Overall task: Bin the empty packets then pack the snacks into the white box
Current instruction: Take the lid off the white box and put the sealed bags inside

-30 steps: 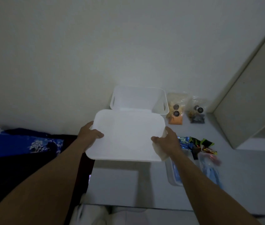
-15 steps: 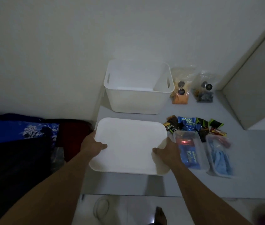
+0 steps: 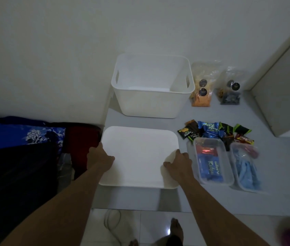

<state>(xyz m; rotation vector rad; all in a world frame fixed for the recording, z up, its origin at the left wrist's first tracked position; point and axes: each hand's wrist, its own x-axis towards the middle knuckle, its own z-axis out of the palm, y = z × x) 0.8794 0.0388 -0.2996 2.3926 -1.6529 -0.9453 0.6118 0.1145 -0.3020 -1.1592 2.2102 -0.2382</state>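
A white box (image 3: pixel 151 102) stands open and looks empty at the back of the grey table, against the wall. Its flat white lid (image 3: pixel 140 155) lies in front of it near the table's front edge. My left hand (image 3: pixel 99 158) grips the lid's left edge and my right hand (image 3: pixel 178 163) grips its right edge. Right of the lid sit two clear tubs (image 3: pixel 210 164) (image 3: pixel 245 166) with blue packets inside. Behind them lies a heap of loose snack packets (image 3: pixel 211 131). Two clear bags of snacks (image 3: pixel 202 89) (image 3: pixel 230 91) stand right of the box.
A dark pile of cloth with a blue floral piece (image 3: pixel 20 137) lies left of the table. A beige cabinet side (image 3: pixel 286 89) rises at the right. Below the table edge are pale floor tiles, a cable (image 3: pixel 112 222) and my foot (image 3: pixel 176 231).
The lid came off the box top and moved down toward me onto the table's front part, both hands still on its edges. The view tilted down, showing the box interior.
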